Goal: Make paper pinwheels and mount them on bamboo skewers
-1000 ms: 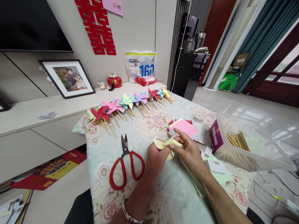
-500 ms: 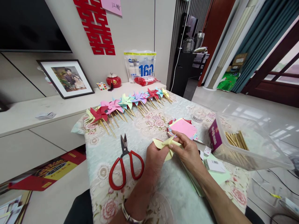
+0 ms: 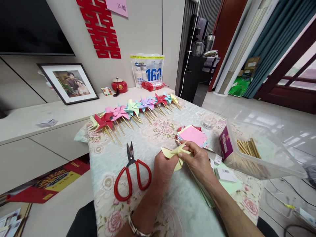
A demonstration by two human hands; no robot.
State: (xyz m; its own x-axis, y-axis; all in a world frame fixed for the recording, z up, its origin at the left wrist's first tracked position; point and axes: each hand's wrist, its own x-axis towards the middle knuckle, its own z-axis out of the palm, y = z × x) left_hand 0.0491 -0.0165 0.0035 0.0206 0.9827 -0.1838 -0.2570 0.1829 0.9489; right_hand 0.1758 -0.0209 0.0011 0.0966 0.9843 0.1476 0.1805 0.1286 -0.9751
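Evidently the yellow paper pinwheel (image 3: 175, 154), pinched at its centre between left hand (image 3: 165, 169) and right hand (image 3: 198, 160), is light, flimsy, crease-prone: best held by the folded hub, not the blade tips.

Place: a home living room, used here as a craft corner.
Wall: a black flat television screen (image 3: 32, 28) hangs above a long pale low cabinet (image 3: 37, 121); a red paper double-happiness cutout (image 3: 100, 28) is stuck beside it.
Keepsakes: a black-framed portrait photograph (image 3: 69, 84) leans on the cabinet top, near a small red lidded ceramic jar (image 3: 119, 86).
Table: a floral embroidered tablecloth (image 3: 111, 164) covers it, with a row of coloured paper pinwheels on wooden sticks (image 3: 133, 110) and red-handled scissors (image 3: 130, 174).
Edges: teal floor-length curtains (image 3: 274, 42) and a dark red wooden door (image 3: 228, 29) stand on the right.
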